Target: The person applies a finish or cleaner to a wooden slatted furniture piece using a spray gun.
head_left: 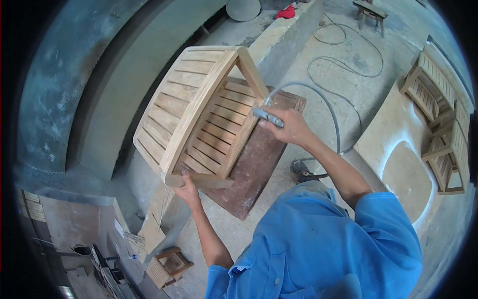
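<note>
A slatted wooden chair [199,104] rests tilted on a reddish-brown board [254,174]. My left hand [186,188] grips the chair's frame at its lower corner, with the thumb on top. In my right hand [286,124] is a grey handheld air tool [269,117], its tip beside the front rail of the seat. A grey hose [323,97] curves away from the tool. Some fingers of both hands are hidden behind what they hold.
Several slatted chairs [438,89] stand at the right. A small chair [168,267] is at the lower left. A low concrete wall [294,37] runs behind the board. The hose loops over the floor near a wooden stool [371,10]. A red cloth [286,12] lies at the top.
</note>
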Tool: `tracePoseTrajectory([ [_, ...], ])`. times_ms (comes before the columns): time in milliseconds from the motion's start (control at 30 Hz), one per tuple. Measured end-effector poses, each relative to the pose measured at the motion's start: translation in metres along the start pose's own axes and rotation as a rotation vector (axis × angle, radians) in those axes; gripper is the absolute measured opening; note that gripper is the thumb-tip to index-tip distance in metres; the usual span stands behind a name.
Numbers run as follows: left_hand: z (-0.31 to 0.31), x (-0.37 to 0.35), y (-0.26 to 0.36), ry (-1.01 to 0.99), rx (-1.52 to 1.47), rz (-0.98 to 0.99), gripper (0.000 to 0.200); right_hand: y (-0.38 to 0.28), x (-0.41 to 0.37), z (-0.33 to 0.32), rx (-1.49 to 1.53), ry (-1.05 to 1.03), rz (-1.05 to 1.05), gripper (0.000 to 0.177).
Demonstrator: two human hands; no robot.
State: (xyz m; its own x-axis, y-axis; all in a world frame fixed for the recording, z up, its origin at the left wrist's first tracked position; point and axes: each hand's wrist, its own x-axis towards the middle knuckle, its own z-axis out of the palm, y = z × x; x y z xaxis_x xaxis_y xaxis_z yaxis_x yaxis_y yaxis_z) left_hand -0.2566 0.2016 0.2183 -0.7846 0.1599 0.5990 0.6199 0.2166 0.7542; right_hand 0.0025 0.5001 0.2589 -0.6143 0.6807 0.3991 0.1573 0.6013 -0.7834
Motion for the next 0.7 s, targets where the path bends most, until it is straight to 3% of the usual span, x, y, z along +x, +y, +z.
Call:
tracePoseTrajectory([
  [100,-0.006,0.018,-0.002,-0.114,0.06,-0.039,0.055,0.018,-0.022,-0.009,-0.022,-0.007,-0.013,0.046],
  [233,-0.001,0.079,-0.006,-0.051,0.016,-0.034,0.053,0.032,-0.021,-0.028,-0.012,0.086,-0.029,0.045],
  [333,-0.005,0.135,-0.013,-0.004,0.006,-0.176,0.053,0.028,-0.002,-0.041,0.027,0.034,0.078,0.043],
  [433,-0.014,0.173,-0.029,-0.009,0.005,-0.244,0.061,0.037,0.017,-0.045,0.016,0.032,0.019,0.042],
  [700,0.005,0.203,-0.031,0.297,0.04,-0.301,0.056,0.072,0.091,-0.046,0.113,-0.098,-0.136,0.043],
])
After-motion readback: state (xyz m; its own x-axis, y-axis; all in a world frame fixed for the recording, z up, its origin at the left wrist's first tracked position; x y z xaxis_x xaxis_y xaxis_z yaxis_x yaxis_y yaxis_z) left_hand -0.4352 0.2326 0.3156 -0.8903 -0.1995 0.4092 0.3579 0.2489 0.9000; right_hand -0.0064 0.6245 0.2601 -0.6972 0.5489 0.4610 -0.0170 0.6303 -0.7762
